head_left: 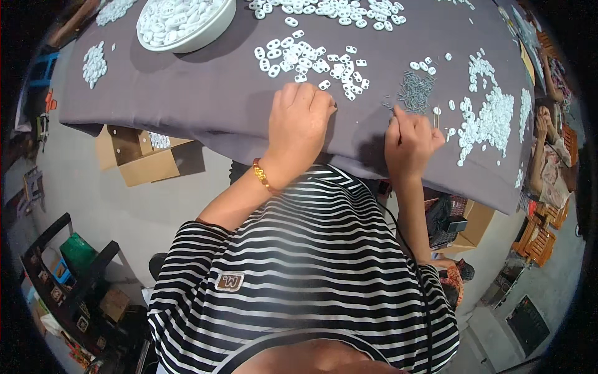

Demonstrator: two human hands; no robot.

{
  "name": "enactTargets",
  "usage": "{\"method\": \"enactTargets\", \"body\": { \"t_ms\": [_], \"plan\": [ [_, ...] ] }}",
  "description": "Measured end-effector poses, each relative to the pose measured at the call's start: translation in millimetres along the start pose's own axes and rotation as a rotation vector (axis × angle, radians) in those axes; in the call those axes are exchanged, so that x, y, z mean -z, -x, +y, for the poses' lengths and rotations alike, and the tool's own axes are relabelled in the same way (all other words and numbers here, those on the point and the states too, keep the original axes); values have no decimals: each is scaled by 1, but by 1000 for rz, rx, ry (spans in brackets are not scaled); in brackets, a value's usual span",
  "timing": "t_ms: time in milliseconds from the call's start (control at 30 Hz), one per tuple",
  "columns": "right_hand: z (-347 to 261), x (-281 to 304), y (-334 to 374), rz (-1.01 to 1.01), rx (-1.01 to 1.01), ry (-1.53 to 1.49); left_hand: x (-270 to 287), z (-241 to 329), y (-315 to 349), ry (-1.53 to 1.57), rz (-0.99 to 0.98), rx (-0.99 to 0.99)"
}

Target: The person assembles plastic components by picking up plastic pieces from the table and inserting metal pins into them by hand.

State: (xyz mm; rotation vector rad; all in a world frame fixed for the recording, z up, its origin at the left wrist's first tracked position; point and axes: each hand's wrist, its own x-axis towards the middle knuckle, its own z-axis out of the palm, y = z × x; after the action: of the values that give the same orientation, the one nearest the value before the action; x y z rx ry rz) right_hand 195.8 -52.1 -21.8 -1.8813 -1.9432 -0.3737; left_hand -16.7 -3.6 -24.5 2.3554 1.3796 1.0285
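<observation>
Right, both hands sit on the grey cloth-covered table [199,81]. Left hand [299,124] is curled, knuckles up, fingertips touching the near edge of a loose cluster of white plastic pieces [305,59]; whether it holds one, cannot tell. Right hand [410,142] is pinched narrow, fingers together just below a small heap of grey metal pins [415,90]. White bowl [180,25] full of the same white pieces stands far left. Open cardboard box [146,156] sits on the floor under the table edge.
</observation>
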Motion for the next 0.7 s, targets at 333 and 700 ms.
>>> {"method": "enactTargets", "body": {
  "t_ms": [333, 700],
  "plan": [
    [10, -3, 14, 36, -131, -309, 0, 0, 0, 7, 18, 0],
    [-11, -3, 2, -42, -188, -114, 1, 0, 0, 9, 15, 3]
  ]
}}
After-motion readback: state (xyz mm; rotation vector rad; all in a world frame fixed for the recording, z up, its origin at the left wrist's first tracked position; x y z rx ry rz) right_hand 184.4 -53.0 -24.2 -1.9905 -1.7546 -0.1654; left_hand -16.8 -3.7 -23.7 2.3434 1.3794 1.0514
